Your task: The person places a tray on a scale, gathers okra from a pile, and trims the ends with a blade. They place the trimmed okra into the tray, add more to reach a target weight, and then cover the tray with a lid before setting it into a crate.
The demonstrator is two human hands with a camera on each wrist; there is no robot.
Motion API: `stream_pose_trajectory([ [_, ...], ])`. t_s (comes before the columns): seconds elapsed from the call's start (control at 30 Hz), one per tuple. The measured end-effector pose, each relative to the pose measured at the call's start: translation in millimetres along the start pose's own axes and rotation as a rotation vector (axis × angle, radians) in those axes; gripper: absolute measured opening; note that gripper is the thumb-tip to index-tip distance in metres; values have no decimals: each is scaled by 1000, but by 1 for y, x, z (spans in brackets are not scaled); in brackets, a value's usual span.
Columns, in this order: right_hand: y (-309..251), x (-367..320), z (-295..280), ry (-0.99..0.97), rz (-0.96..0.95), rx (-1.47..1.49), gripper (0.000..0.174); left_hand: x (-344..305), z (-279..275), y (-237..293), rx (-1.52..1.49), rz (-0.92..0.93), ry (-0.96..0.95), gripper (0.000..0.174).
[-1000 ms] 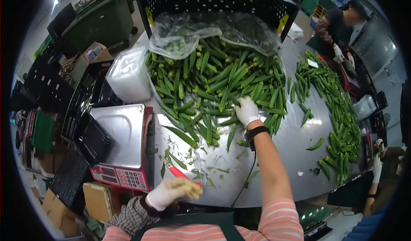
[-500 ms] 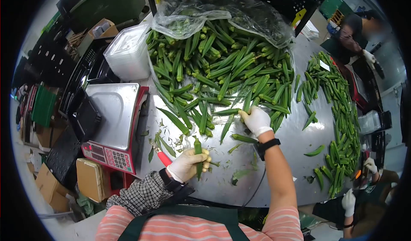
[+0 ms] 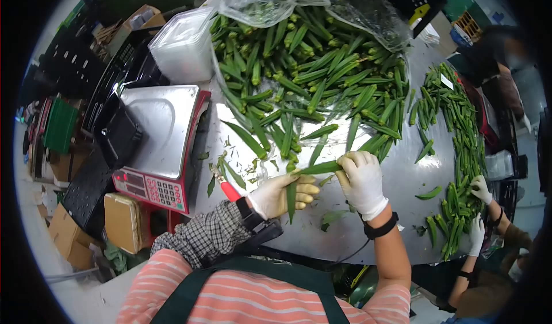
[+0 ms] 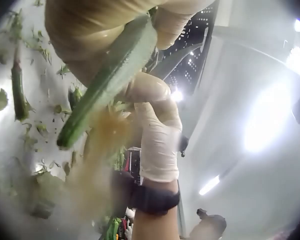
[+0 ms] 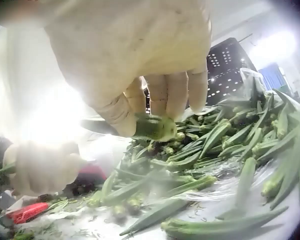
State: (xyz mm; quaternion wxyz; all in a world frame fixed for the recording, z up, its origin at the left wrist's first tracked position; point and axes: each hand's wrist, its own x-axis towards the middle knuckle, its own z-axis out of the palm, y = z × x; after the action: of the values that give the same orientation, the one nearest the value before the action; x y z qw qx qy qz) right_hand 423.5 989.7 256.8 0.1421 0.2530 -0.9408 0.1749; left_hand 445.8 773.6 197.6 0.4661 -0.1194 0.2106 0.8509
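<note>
My gloved left hand (image 3: 284, 196) holds an okra pod (image 3: 291, 200) that hangs down between thumb and fingers, over the steel table (image 3: 310, 240). The same pod runs diagonally below the fingers (image 4: 90, 40) in the left wrist view. Just to the right, my gloved right hand (image 3: 365, 183) pinches a second okra pod (image 3: 319, 167) by one end, and its other end points at the left fingertips. The cut-looking pale end of this pod (image 5: 162, 129) shows under the fingers in the right wrist view. Red-handled cutters (image 3: 230, 190) lie by the left wrist.
A large okra heap (image 3: 310, 65) spills from a clear plastic bag (image 3: 270, 5) ahead. At left stand a scale (image 3: 164, 123) bearing a black tray (image 3: 118, 134), and stacked clear boxes (image 3: 183, 45). More okra (image 3: 460, 123) lies along the right, where gloved hands (image 3: 482, 190) of other people work.
My right hand has come back from the heap with a pod, up to the left hand. The left hand, with no pod visible at first, now holds one and has moved right.
</note>
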Motion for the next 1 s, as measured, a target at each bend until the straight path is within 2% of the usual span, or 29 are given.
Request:
stream_pose_trajectory([
  [0.07, -10, -1, -7, 16, -102, -95, 18, 2, 2, 2, -87, -35, -101, 44],
  [0.17, -14, -6, -8, 46, -140, -132, 20, 1, -3, -3, -40, -26, -115, 40],
  [0.3, -19, -12, -10, 64, -103, -136, 22, 0, 0, -7, -84, -88, -110, 34],
  [0.57, -25, -28, -6, 44, -19, -58, 27, -6, 6, -18, -79, -160, -122, 35],
  [0.67, -28, -36, -9, -44, -17, -22, 29, -9, 10, -21, 103, -208, -134, 35],
  [0.77, -39, -48, -12, -88, -40, 100, 31, -16, 5, -30, 155, -271, -192, 33],
  [0.83, -48, -46, -11, -120, -78, 187, 31, -23, 8, -29, 98, -249, -196, 35],
  [0.9, -50, -37, 1, -82, -251, 226, 27, -20, -7, -25, 74, -197, -175, 38],
  [0.97, -14, -21, 19, -58, 65, 206, 26, -25, -4, -15, 102, -56, -97, 38],
  [1.0, 9, -7, 25, -136, 319, 89, 27, -29, -4, -10, 103, -30, 35, 39],
])
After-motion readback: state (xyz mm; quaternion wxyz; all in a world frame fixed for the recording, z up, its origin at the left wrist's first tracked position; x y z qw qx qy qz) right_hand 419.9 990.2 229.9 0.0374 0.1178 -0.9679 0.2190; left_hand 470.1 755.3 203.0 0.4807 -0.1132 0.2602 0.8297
